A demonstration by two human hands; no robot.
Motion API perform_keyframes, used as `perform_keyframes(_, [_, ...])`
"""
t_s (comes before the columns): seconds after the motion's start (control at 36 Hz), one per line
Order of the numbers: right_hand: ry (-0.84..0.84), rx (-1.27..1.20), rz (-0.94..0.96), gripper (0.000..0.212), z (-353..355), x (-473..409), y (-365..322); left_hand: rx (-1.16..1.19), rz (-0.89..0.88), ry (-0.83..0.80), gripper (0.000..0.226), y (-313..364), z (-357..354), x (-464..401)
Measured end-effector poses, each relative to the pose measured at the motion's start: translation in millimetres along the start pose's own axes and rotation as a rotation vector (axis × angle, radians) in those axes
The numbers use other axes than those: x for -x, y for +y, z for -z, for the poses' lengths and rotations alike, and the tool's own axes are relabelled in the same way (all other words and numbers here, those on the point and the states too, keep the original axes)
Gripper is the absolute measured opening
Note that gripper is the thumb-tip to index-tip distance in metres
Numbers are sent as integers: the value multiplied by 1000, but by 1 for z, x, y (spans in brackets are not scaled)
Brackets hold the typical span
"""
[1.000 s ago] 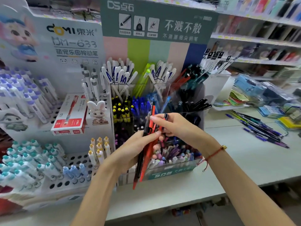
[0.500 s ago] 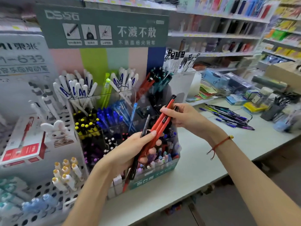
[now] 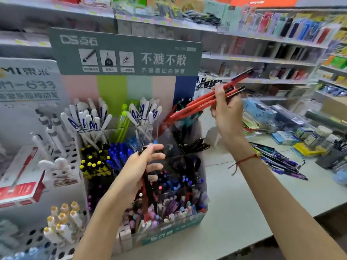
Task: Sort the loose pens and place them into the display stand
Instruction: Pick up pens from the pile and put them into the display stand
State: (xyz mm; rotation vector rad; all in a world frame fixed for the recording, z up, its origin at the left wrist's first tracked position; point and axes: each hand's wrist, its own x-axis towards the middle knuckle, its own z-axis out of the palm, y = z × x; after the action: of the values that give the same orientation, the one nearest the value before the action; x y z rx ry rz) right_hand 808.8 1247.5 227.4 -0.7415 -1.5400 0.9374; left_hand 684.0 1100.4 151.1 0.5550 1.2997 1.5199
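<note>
Landmark: display stand [image 3: 169, 233], clear tiered compartments under a grey-green header; all places below are given from it.
Left hand [image 3: 139, 171]: nearest the camera, in front of the stand's middle tiers; thumb and palm hold a few dark pens [image 3: 145, 186] that hang almost upright, tips down toward the front row, while the other fingers spread loosely forward.
Right hand [image 3: 225, 111]: farther back, raised beside the stand's upper right corner; fingers curled round a bundle of red pens [image 3: 202, 103].
Red pens, long axis: slanting, black capped ends up and away to the right, lower ends down-left, reaching the top-right compartment [image 3: 180, 117], where other red and dark pens stand (whether the tips have entered it, blur hides).
Key relation: the compartment lies down-left of the gripping fingers, along the pens' own axis; the right hand is much the nearer to it.
Judgement: next move likely a slide along that axis, then release.
Loose pens [image 3: 277, 160]: beyond the right wrist, a heap on the counter [image 3: 244, 203], right of the stand, untouched.
</note>
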Motion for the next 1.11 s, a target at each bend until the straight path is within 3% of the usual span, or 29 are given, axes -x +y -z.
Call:
perform_keyframes(0.08, [18, 158, 130, 40, -24, -19, 5, 191, -26, 32, 25, 0, 5, -6])
perform_keyframes(0.17, [-87, 352, 210, 35, -46, -25, 19, 366, -11, -15, 19, -1, 5, -5])
perform_keyframes(0.25, [-232, 651, 251, 34, -59, -28, 37, 437, -13, -46, 13, -1, 4, -1])
perform_keyframes(0.36, [-271, 943, 259, 39, -63, -31, 46, 532, -16, -91, 9, -2, 8, 2])
perform_keyframes(0.5, [-177, 722, 386, 66, -56, -18, 50, 575, -21, -134, 13, -4, 14, 6])
perform_keyframes(0.61, [-304, 882, 492, 50, -53, -5, 59, 613, -14, -126, 11, -5, 14, 9])
perform_keyframes(0.75, [-163, 734, 538, 44, -44, 21, 38, 552, -93, -26, 18, -8, 10, 14])
perform_keyframes(0.83, [-366, 563, 386, 23, -40, 50, 21, 409, -118, -68, 22, -9, 5, 14])
perform_keyframes(0.94, [-765, 452, 100, 19, -31, 73, 12, 205, -140, -181, 24, -11, 3, 16])
perform_keyframes(1.11, [-791, 403, 67, 12, -13, 72, 7, 109, -83, -299, 27, -8, 2, 19])
